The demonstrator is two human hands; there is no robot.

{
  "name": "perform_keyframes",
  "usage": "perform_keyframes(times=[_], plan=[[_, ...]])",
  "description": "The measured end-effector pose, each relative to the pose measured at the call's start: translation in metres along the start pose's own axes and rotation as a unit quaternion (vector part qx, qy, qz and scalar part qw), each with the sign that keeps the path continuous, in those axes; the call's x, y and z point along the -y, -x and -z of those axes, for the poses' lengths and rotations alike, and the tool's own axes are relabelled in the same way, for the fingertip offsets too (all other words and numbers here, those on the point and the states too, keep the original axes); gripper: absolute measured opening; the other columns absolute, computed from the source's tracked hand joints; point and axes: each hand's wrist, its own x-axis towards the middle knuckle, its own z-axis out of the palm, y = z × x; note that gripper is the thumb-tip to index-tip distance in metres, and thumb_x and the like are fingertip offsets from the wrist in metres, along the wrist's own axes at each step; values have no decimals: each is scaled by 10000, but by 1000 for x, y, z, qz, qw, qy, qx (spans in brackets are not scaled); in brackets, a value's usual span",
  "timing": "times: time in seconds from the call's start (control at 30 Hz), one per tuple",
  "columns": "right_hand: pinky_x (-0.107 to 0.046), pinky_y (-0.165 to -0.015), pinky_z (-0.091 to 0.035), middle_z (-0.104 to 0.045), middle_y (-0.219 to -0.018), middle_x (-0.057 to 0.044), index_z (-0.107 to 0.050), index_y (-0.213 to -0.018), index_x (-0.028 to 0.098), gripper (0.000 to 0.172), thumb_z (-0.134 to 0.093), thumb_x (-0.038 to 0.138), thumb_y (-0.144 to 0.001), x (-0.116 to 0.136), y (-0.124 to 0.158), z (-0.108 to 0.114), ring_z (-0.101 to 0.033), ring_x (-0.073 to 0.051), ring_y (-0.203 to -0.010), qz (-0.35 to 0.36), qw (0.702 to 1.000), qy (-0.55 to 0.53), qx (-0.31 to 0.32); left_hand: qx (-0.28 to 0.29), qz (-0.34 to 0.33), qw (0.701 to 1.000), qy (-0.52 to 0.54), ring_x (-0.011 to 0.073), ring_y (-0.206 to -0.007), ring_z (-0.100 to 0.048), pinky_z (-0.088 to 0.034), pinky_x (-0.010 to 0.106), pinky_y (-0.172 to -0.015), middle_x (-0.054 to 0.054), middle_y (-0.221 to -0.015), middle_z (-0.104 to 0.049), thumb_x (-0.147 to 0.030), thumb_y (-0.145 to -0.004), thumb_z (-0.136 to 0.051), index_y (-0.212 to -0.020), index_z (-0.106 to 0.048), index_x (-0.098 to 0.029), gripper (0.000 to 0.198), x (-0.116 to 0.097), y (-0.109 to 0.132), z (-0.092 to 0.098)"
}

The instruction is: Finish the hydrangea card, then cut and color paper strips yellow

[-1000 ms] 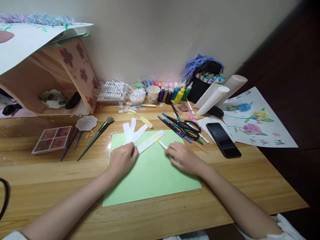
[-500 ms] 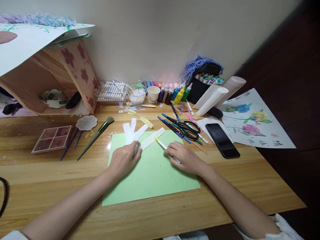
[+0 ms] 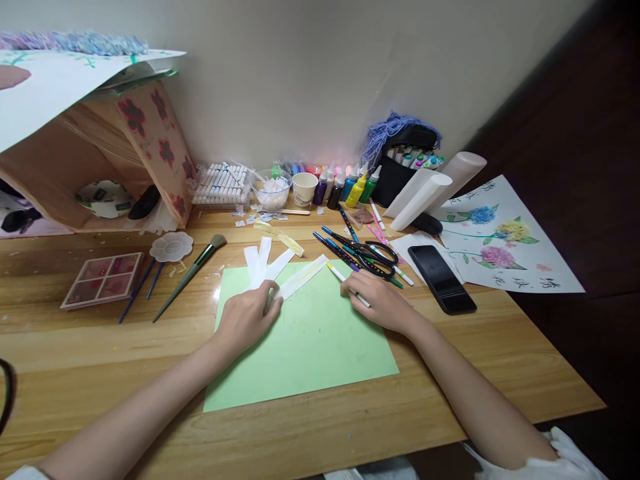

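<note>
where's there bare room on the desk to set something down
Bare wood lies between the phone and right forearm, and, bar small specks, between the pink palette and left forearm. The green sheet is free between the forearms. Crowded: markers and scissors beyond the right hand; paint bottles along the wall.

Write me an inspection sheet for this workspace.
Surface: wooden table, a green sheet lying on it.
Things at hand: white strip streaked yellow, mostly over the sheet; yellow-tipped marker by its far end.
Clutter: scissors among pens; phone to the right, large brush to the left.
Hands: left hand at the strip's near end; right hand holds the marker.
Cables: black curve at the left edge, unidentifiable.
Surroundings: wall behind, decorated box left.
</note>
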Motion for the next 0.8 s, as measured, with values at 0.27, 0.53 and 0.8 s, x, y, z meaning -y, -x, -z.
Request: perform_keyframes(times=[0.27,0.53,0.8], plan=[[-327,-740,-413,-585,-856,-56,-552,-879,198,199,-444,49,-803,-10,1,-1,-521,-211,-840,-27,999,-19,-36,-6,-10,1000,-9,163,-631,-588,-262,247,-515,1,-723,-633,-362,-912,-347,-1054,-468,-212,239,1,0,-1],[-337,-801,-415,-605,-893,-51,-571,-896,201,194,-428,78,-853,-9,-5,-8,-540,-202,-886,-58,991,-100,-60,-2,-6,1000,-10,162,-629,-586,-258,240,-522,-10,-698,-624,-368,-912,-346,-1051,-462,-215,237,1,-1,-2],[-339,-854,-407,-620,-948,-40,-588,-918,205,189,-427,118,-873,-11,-8,-11,-558,-196,-946,-97,977,-175,-77,-5,-8,1000,-12,167,-625,-584,-247,242,-515,-14,-691,-619,-384,-915,-340,-1051,-457,-218,245,1,0,-1]])
